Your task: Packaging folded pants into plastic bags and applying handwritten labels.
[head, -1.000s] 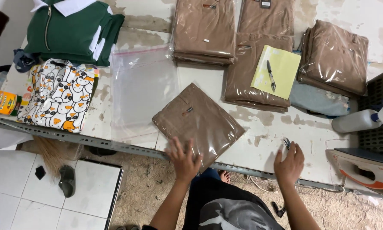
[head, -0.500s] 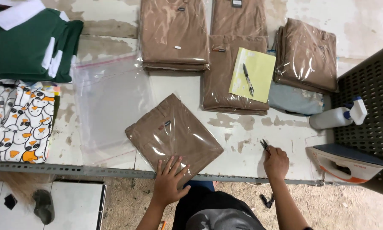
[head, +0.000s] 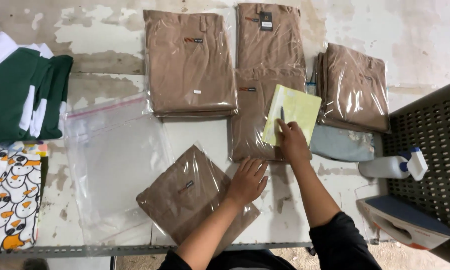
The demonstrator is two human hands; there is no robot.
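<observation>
My left hand (head: 248, 181) lies flat, fingers spread, on the right corner of a folded brown garment in a clear plastic bag (head: 190, 197) near the table's front edge. My right hand (head: 292, 144) reaches over the lower edge of a yellow notepad (head: 297, 112) that rests on a stack of bagged brown garments (head: 255, 105). Its fingertips touch the lower end of a dark pen (head: 282, 113) lying on the pad. Whether the fingers pinch the pen is hidden from view.
An empty clear zip bag (head: 112, 160) lies left of the garment. More bagged brown stacks (head: 190, 65) (head: 355, 87) sit at the back. Green shirts (head: 20, 95) and a patterned cloth (head: 7, 200) are at left; a spray bottle (head: 392, 166), an iron (head: 405, 222) and a perforated crate (head: 432, 150) at right.
My right hand left the table's front edge and moved forward onto the yellow notepad and pen. My left hand slid up to the bagged garment's right corner. The camera moved closer.
</observation>
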